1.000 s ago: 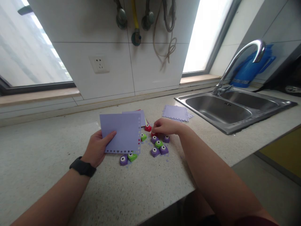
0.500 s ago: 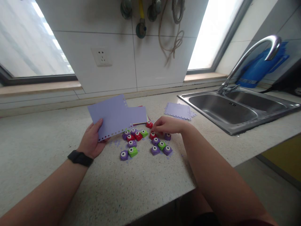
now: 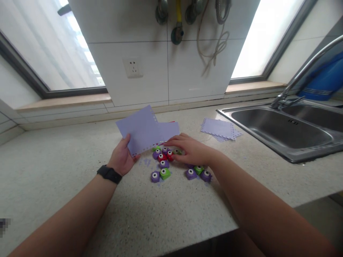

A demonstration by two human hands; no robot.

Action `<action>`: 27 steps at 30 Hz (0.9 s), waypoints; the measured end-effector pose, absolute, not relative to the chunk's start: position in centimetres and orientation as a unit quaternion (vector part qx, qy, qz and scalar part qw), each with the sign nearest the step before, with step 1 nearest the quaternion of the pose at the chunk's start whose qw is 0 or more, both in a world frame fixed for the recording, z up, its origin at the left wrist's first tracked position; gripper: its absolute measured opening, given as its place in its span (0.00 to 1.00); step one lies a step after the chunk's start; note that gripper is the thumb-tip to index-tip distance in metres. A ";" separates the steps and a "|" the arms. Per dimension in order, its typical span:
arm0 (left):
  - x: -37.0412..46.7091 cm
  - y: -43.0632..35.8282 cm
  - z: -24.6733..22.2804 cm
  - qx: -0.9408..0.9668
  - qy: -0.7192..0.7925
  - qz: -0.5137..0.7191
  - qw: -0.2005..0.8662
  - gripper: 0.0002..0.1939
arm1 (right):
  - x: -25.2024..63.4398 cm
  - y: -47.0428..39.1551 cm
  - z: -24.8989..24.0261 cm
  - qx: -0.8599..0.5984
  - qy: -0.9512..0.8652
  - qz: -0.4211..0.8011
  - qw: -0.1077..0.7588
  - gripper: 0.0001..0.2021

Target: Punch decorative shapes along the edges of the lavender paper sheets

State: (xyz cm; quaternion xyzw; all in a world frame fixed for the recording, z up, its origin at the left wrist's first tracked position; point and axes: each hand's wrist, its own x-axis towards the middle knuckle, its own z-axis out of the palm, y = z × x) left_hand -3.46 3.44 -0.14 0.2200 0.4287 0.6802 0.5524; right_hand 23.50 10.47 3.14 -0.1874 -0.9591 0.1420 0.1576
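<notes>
My left hand [image 3: 123,157], with a dark band at the wrist, grips a sheet of purple paper [image 3: 140,130] by its lower left corner, thumb on top. The sheet is tilted up, with small holes punched along its right and lower edges. My right hand [image 3: 189,149] reaches over the small craft punches, fingers stretched towards the sheet's lower right edge and thumb apart. Whether its fingertips touch the sheet or a punch cannot be made out. Near its thumb is a red punch [image 3: 170,155]. Purple punches [image 3: 191,174] and a green punch [image 3: 165,173] lie around; some are hidden beneath the hand.
More purple paper [image 3: 171,129] lies behind the held sheet. Punched purple sheets [image 3: 218,127] are piled at the right, near the steel sink [image 3: 276,132] and its faucet [image 3: 302,67]. Purple paper scraps [image 3: 146,162] dot the counter. A wall socket [image 3: 133,67] is behind.
My right hand has moved left, from the right-hand group of punches to beside the held sheet, and its fingers have spread. My left hand still holds the sheet. The view has shifted left.
</notes>
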 end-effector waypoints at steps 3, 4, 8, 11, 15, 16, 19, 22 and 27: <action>-3.4 3.4 -0.4 0.237 0.424 0.678 0.551 0.15 | 22.9 10.0 3.1 -0.175 -0.969 0.123 0.123 0.20; -3.4 3.4 -0.5 0.244 0.426 0.676 0.550 0.15 | 22.8 10.0 2.9 -0.179 -0.970 0.119 0.114 0.19; -3.5 3.4 -1.0 0.275 0.433 0.660 0.549 0.21 | 22.9 10.3 2.7 -0.222 -0.963 0.112 0.107 0.17; -3.3 3.4 -1.3 0.296 0.428 0.658 0.545 0.21 | 23.3 10.6 2.8 -0.258 -0.953 0.110 0.114 0.16; -3.1 3.2 -1.5 0.323 0.429 0.658 0.528 0.17 | 23.5 11.2 2.7 -0.278 -0.948 0.104 0.120 0.18; -3.0 3.2 -1.5 0.330 0.430 0.656 0.525 0.17 | 23.5 11.3 2.6 -0.282 -0.946 0.099 0.122 0.18; -2.8 2.9 -1.5 0.349 0.434 0.646 0.522 0.18 | 23.6 11.9 2.1 -0.296 -0.943 0.080 0.129 0.18; -2.5 2.7 -1.3 0.368 0.439 0.632 0.522 0.18 | 23.7 12.3 1.7 -0.309 -0.940 0.066 0.130 0.17; -2.4 2.7 -1.4 0.379 0.442 0.624 0.520 0.18 | 23.9 12.7 1.6 -0.317 -0.937 0.054 0.134 0.16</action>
